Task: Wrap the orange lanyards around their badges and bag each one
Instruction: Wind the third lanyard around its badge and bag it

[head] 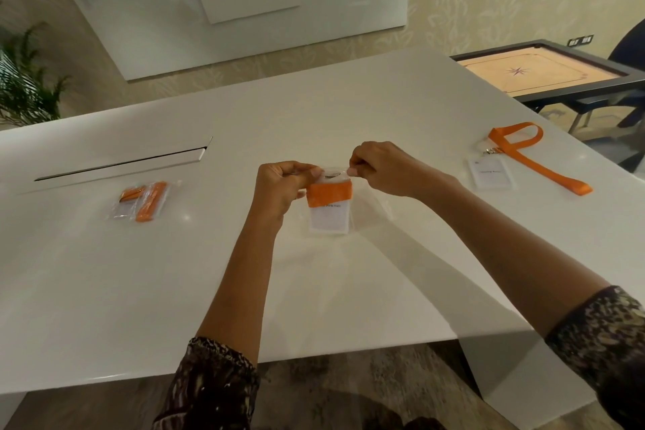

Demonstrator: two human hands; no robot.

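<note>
Starting on my left: two finished packets (141,202) lie side by side on the white table (349,98), touching or overlapping. Each is a clear bag with orange showing inside. I count those as done.

Now the centre, where the work is. My left hand (279,185) has its fingers curled and is pinching the top left edge of a clear bag (335,173). Inside that bag sits a badge (330,218), its orange lanyard (328,197) wound in a tight band round its upper half. The bag is held up just off the table, between the two hands.

My right hand (380,167) has its fingertips pinched on the top right edge of the same bag. It looks to me like the mouth is being closed or sealed, though I can't tell whether the seal is made. So this one is wrapped and inside, with only the closing left.

Far right, well apart from the hands: a loose badge (488,173) lies flat, clipped to a loose lanyard (534,157) that trails out along the table, unwound. That one needs wrapping and bagging. By my count that is two done, one nearly done, one untouched.
</note>
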